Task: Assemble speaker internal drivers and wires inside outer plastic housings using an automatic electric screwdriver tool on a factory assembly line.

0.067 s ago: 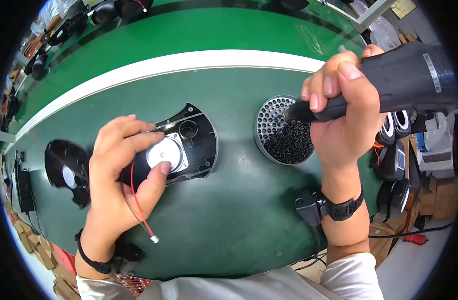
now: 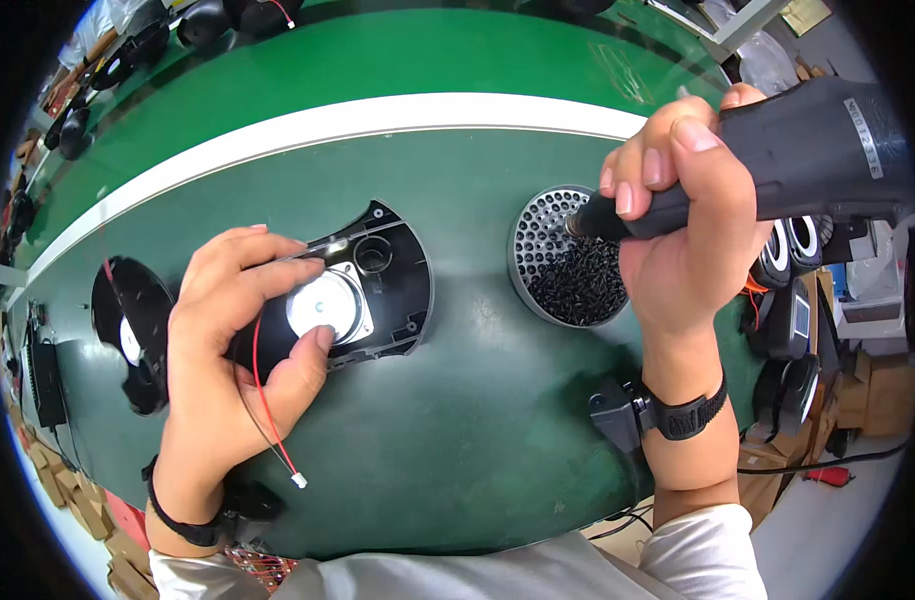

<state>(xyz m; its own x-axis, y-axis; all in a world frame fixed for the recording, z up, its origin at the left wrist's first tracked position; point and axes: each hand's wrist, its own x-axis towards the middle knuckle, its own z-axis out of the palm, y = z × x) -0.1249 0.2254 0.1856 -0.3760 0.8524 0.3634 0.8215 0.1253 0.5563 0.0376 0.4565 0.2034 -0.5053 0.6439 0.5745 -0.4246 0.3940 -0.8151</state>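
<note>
On the green table (image 2: 467,420), the left hand (image 2: 212,340) is pinching a speaker (image 2: 320,306) in its black shell (image 2: 407,285); the right hand (image 2: 702,205) is gripping a driver (image 2: 797,155) over the dish (image 2: 537,237) of screws (image 2: 580,290), seemingly picking one up, next needing a straight lift.

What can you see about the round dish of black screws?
The round dish is grey, looks like metal, and sits upright on the green table. Its top is full of small holes; a heap of black screws covers its lower part. The black tool in the right hand slants over it; whether the tip touches isn't clear.
</note>
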